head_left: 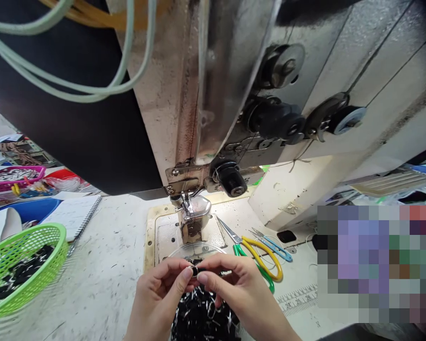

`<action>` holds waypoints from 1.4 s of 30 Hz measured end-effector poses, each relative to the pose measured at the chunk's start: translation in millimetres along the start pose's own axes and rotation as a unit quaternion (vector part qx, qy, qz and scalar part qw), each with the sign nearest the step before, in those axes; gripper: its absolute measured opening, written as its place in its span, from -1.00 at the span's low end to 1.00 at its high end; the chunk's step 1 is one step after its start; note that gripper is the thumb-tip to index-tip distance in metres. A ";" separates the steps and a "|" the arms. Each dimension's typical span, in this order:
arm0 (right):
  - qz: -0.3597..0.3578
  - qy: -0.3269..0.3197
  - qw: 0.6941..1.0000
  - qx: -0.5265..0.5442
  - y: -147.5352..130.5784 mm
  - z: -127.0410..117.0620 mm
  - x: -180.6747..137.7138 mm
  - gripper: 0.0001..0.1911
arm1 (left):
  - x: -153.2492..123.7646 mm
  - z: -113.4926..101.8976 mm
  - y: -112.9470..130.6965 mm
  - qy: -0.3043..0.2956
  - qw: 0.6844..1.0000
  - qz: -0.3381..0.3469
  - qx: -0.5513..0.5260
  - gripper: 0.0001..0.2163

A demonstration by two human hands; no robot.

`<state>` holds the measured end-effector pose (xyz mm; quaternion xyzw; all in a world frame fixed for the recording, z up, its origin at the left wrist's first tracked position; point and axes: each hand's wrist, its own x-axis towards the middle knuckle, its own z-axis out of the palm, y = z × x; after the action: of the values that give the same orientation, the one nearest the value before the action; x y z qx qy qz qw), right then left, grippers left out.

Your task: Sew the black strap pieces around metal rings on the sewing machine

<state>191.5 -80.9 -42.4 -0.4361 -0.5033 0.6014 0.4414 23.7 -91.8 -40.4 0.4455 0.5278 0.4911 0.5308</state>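
Observation:
Between the fingertips of my left hand [165,291] and my right hand [236,286] is a small black strap piece with a shiny metal ring [194,271]. Both hands are closed in a pinch on it, and the fingers cover much of it. Below them lies a heap of black strap pieces with metal rings [202,315], in a clear container whose rim [199,245] shows behind my hands. Just beyond stands the sewing machine's presser foot [188,206], over its work bed.
Yellow-and-green-handled scissors [261,253] and blue-handled snips [279,248] lie right of the machine bed. A printed ruler [298,300] runs along the table. At left are a green basket [58,237] of black pieces and a spiral notebook [74,213]. The machine head [156,118] overhangs everything.

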 end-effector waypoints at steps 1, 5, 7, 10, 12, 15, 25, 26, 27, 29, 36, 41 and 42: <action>-0.002 -0.001 1.000 -0.001 -0.3 -0.6 0.2 -0.80 | -0.9 1.3 1.3 0.005 1.000 0.008 0.003 -0.82; 0.009 -0.043 0.998 0.040 -1.3 -5.7 2.8 -0.77 | -3.8 3.6 7.4 -0.014 1.000 -0.012 -0.018 -0.79; 0.021 -0.071 0.995 0.065 -1.9 -7.6 4.2 -0.73 | -3.1 1.8 9.6 -0.034 0.998 -0.039 -0.038 -0.77; 0.014 -0.064 0.997 0.046 -3.7 -7.0 4.7 -0.68 | 2.0 -3.4 12.3 -0.053 0.997 -0.046 -0.032 -0.77; 0.005 -0.048 0.999 0.006 -5.7 -5.3 4.2 -0.68 | 7.3 -6.8 14.7 -0.074 0.996 -0.050 -0.018 -0.79; -0.014 -0.040 0.997 -0.057 -9.2 -3.8 5.2 -0.70 | 15.2 -8.8 20.6 -0.099 0.993 -0.057 -0.010 -0.82; -0.068 -0.039 0.995 -0.059 -43.0 -1.3 48.0 -0.66 | 49.5 4.4 50.1 -0.051 0.998 0.019 -0.030 -0.77; -0.086 -0.027 0.994 -0.065 -45.7 -0.9 52.3 -0.67 | 54.9 5.9 51.5 -0.046 0.998 0.016 -0.049 -0.76; -0.114 -0.005 0.990 -0.087 -47.0 -1.2 55.7 -0.70 | 60.0 7.3 52.1 -0.041 0.997 0.005 -0.071 -0.74; -0.190 0.055 0.965 -0.170 -45.8 -4.1 59.6 -0.79 | 68.9 9.7 51.8 -0.028 0.992 -0.027 -0.118 -0.73; -0.375 0.115 0.836 -0.383 -32.5 -17.0 56.5 -0.72 | 79.3 15.5 54.4 0.062 0.972 -0.099 -0.203 -0.84; -0.373 0.114 0.832 -0.394 -27.9 -17.5 56.3 -0.70 | 80.8 18.9 60.7 0.116 0.960 -0.122 -0.223 -0.82; -0.372 0.112 0.834 -0.392 -27.1 -18.2 56.7 -0.71 | 81.3 19.6 61.4 0.120 0.958 -0.124 -0.229 -0.81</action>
<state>198.6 -19.1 -22.2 -0.4171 -0.7680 0.0910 0.4774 36.9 -2.9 11.4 0.1809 0.5120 0.5792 0.6080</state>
